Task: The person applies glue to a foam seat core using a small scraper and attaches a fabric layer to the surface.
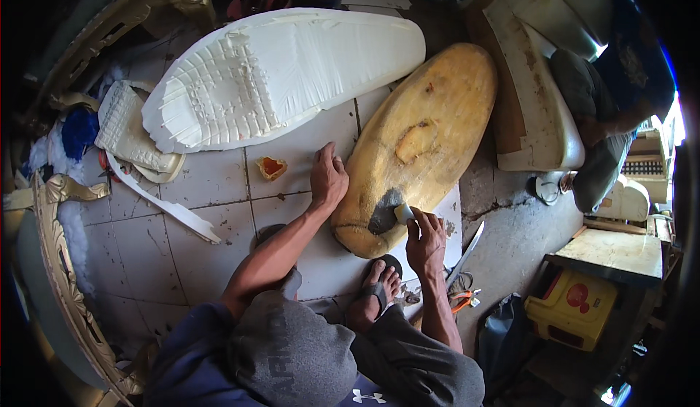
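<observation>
A long yellow foam seat pad [448,104], like a motorcycle seat's, lies slanted on the floor before me. Its near end bears a dark grey patch [384,210]. My right hand [426,245] pinches a small pale block [404,214] against the edge of this patch. At the pad's left side is my left hand [329,179], fingers loosely extended and seemingly touching the foam; it holds nothing. Under the pad's near end, a white sheet [443,225] shows. Left of my left hand, a small orange-brown scrap [272,168] lies on the tiles.
A large white seat-shaped piece [328,57] lies beyond, with a smaller cream piece [131,130] and white strip [164,203] at left. A long blade [467,250] and orange-handled pliers [464,301] lie right. Carved frames [73,261], a yellow box [572,308] and another person [605,115] flank me.
</observation>
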